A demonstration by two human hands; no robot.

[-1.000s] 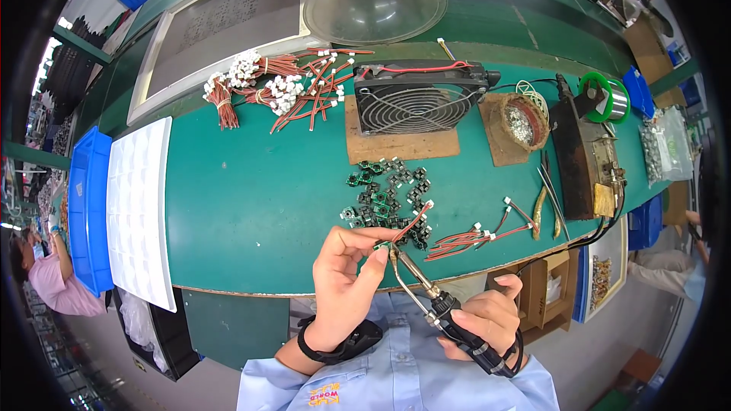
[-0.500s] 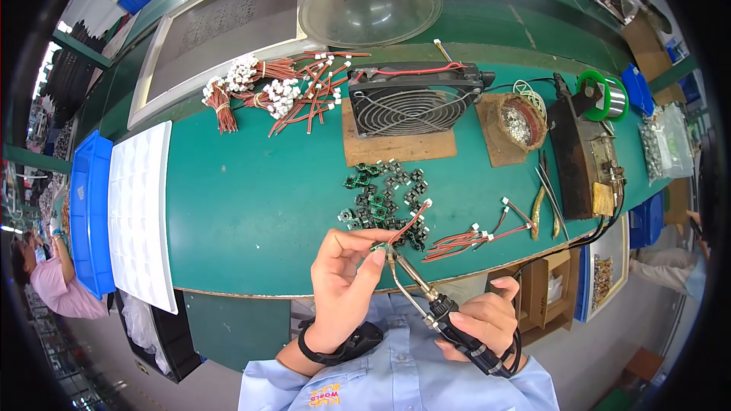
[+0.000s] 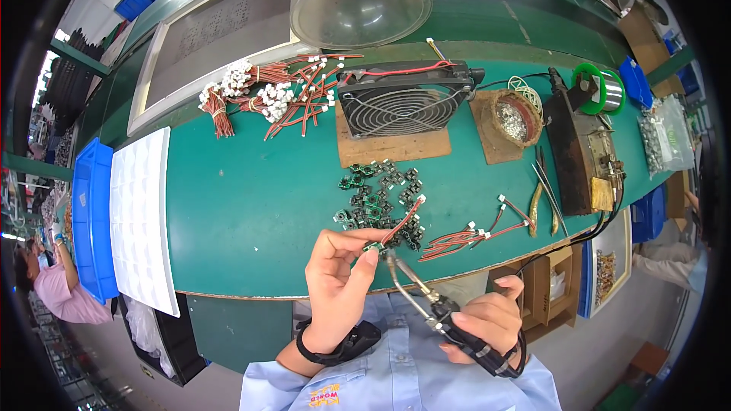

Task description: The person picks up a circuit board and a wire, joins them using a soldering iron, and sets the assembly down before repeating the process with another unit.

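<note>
Right hand [image 3: 491,323] is wrapped round the black handle of the soldering iron [image 3: 443,310], grip well back, presumably to stay off the hot end. Left hand [image 3: 335,278] is closed in a pinch on a small green board [image 3: 375,246], held up just over the near edge of the worktop [image 3: 251,221]; fingertips sit at its edge, likely to leave the joint reachable. Iron tip and thin side tube both point at that board; can't tell if the tip touches. A red-and-black wire [image 3: 405,219] rises off the board, white plug end up and away from the heat. Just beyond: pile of boards [image 3: 375,199], within left reach; loose wires [image 3: 451,245] lie to the right, near the iron side. Pliers [image 3: 535,211] farther right, beside the black power box [image 3: 576,160], sponge [image 3: 601,194] on its near corner, probably for tip wiping. Fan [image 3: 403,110] stands behind the pile facing the person, maybe to pull fumes off. Scrap pot [image 3: 518,122] beside it, solder reel [image 3: 611,91] behind the box. Wire bundles [image 3: 259,95] parked back left, out of the way. Metal hood [image 3: 362,9] farthest, behind the fan.
</note>
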